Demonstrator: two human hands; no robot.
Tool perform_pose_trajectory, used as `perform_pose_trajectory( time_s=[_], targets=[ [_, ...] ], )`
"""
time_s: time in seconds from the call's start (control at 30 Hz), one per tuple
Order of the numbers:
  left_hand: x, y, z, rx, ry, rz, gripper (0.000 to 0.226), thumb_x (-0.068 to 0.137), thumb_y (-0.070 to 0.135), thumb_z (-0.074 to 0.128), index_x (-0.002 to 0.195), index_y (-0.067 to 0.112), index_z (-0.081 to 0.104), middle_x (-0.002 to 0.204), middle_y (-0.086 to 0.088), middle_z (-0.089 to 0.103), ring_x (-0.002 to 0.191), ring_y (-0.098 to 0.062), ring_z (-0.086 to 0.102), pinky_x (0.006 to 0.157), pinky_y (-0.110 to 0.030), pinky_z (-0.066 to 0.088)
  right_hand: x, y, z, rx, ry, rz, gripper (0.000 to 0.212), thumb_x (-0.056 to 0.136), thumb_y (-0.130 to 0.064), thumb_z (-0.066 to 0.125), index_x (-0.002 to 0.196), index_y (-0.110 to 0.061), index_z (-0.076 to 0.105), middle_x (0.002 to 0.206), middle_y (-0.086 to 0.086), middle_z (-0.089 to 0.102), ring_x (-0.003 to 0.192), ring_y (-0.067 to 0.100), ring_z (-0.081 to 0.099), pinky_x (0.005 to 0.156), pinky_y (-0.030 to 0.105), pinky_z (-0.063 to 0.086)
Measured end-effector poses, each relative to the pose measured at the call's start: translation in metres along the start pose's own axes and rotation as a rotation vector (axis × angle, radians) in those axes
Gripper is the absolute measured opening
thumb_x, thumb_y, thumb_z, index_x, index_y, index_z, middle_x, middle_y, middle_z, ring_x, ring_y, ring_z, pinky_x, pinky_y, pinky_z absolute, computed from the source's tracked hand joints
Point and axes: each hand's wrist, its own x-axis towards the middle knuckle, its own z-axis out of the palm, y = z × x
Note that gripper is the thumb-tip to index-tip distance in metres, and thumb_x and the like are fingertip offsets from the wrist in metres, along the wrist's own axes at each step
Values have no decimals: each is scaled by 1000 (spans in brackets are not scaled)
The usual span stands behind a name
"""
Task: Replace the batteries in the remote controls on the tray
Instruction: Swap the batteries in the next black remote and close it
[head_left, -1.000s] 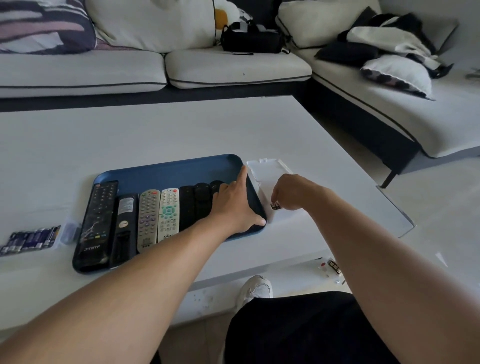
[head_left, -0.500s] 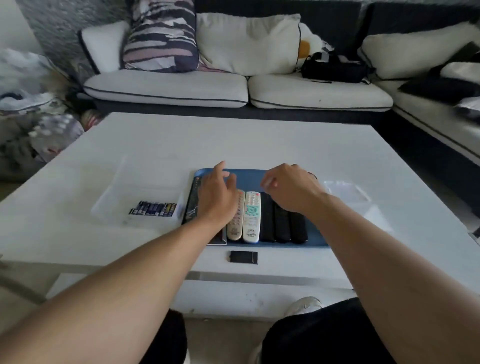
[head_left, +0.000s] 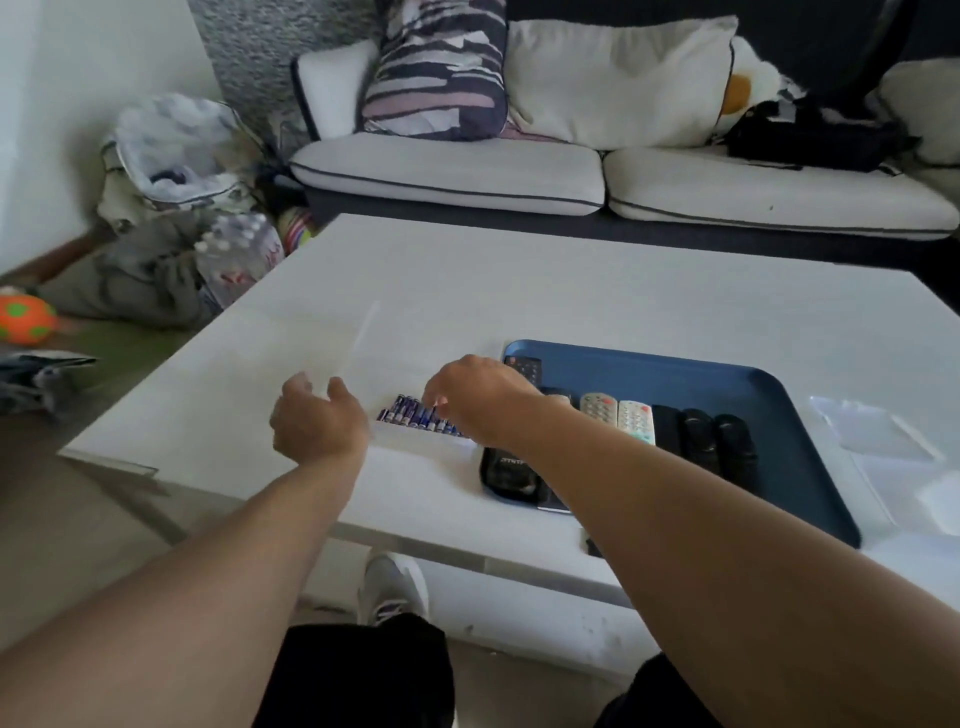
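Batteries (head_left: 415, 415) lie loose in a row on the table (head_left: 571, 291). Right hand (head_left: 480, 397) reaches over them, grasp unclear; left hand (head_left: 317, 423) hangs relaxed, released. Careless contact may scatter or roll them.

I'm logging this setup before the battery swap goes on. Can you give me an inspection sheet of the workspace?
Surface: white table.
Job's things: blue tray holding remotes; blue batteries in a row left of it.
Clutter: clear plastic piece right of the tray.
Hands: left hand loosely open beside the batteries; right hand over them, grip unclear.
Cables: nothing seen.
Surroundings: sofa, striped cushion, orange ball on the floor.
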Motion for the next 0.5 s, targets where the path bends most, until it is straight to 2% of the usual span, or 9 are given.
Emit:
perform_pose_trajectory(
  time_s=[0.07,0.17,0.33,0.43,0.5],
  targets=[
    [9,-8,1,25,-64,-80,35,102,27,47,128,13,65,130,-17,65,123,-38,55,103,-44,40,16,-10,7,-42,-12,-17,27,94,-11,59,114,-27,69,114,3,66,100,25,65,83,33,55],
    [9,-12,4,-28,-87,-31,32,102,21,46,119,14,72,123,-18,69,116,-39,59,98,-42,43,30,-16,12,-30,-30,7,31,94,-10,58,119,-26,69,117,5,65,104,28,64,87,35,55],
    [10,-17,10,-128,-82,1,32,102,18,44,116,10,71,117,-16,71,112,-37,62,98,-40,45,52,-28,16,-1,-71,11,35,101,-17,54,134,-26,62,131,8,59,121,30,58,90,32,47],
    [10,-19,10,-149,-81,13,30,102,20,44,113,10,71,113,-14,72,108,-36,64,95,-40,47,60,-32,14,-12,-86,6,34,102,-15,50,132,-22,63,131,9,60,120,31,58,92,33,47],
    [10,-19,10,-162,-86,3,30,102,21,44,112,11,71,113,-12,72,107,-34,64,95,-39,47,63,-36,14,-59,-90,8,33,100,-13,50,128,-19,65,127,10,62,116,32,60,87,33,47]
  ],
)
